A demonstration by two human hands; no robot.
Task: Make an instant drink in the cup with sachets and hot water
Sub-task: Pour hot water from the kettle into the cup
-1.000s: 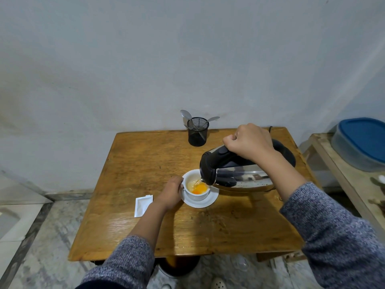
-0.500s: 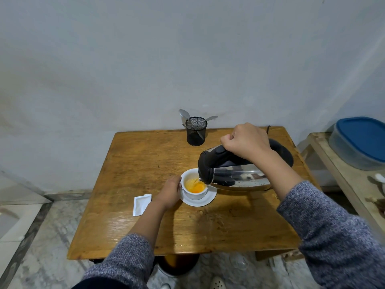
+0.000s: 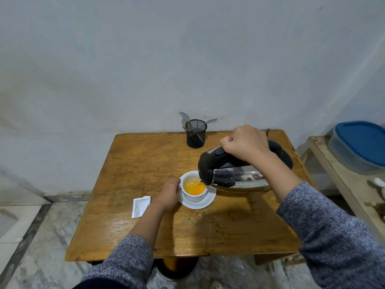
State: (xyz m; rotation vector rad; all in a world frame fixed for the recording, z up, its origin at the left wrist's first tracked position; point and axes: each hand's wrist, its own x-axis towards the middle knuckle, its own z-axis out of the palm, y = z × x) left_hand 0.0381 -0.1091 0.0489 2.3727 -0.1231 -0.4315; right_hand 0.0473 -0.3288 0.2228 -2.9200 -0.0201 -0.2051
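Note:
A white cup [image 3: 193, 196] stands on a white saucer [image 3: 205, 202] in the middle of the wooden table [image 3: 141, 163]. Orange liquid fills part of the cup. My left hand [image 3: 168, 193] grips the cup's left side. My right hand [image 3: 245, 143] is closed on the black handle of a steel kettle [image 3: 239, 178], which is tipped far to the left with its spout over the cup. A thin stream runs from the spout into the liquid. A white sachet [image 3: 140, 206] lies flat on the table left of my left hand.
A black mesh holder [image 3: 196, 135] with several spoons stands at the table's back edge by the wall. The kettle's black base [image 3: 281, 152] sits at the back right. A side bench [image 3: 337, 184] to the right carries a blue-lidded container [image 3: 360, 146].
The kettle stays tipped over the cup and keeps pouring. The orange liquid in the cup has risen a little. Both hands hold their places.

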